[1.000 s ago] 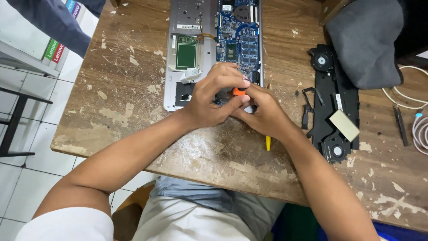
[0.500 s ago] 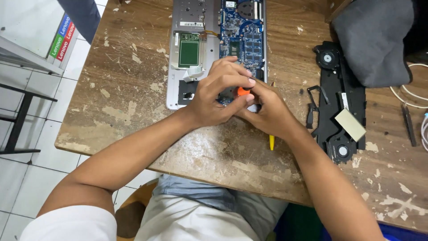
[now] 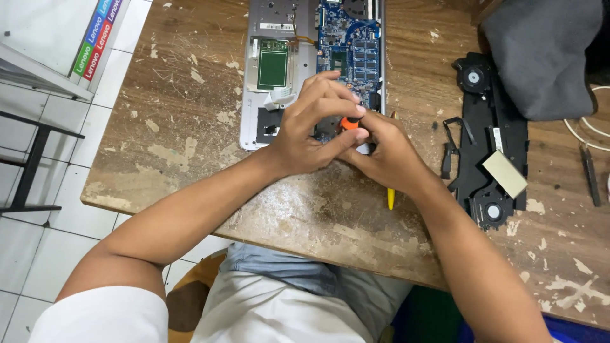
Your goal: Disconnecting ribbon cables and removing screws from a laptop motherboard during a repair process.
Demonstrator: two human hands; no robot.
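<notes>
**Labels and stickers around the worn wooden table**

A white box-like surface (image 3: 44,38) stands off the table's far left corner, above the tiled floor; a strip of small rectangular stickers (image 3: 98,35) in blue, red and green runs slantwise along its edge. Inside the opened silver laptop base (image 3: 254,95) at the table's far edge, a narrow white rectangular label (image 3: 274,26) sits above the green board. On the black plastic speaker-and-fan assembly (image 3: 489,146) near the right edge lies a tilted pale beige rectangular pad (image 3: 505,173). No screens show.
</notes>
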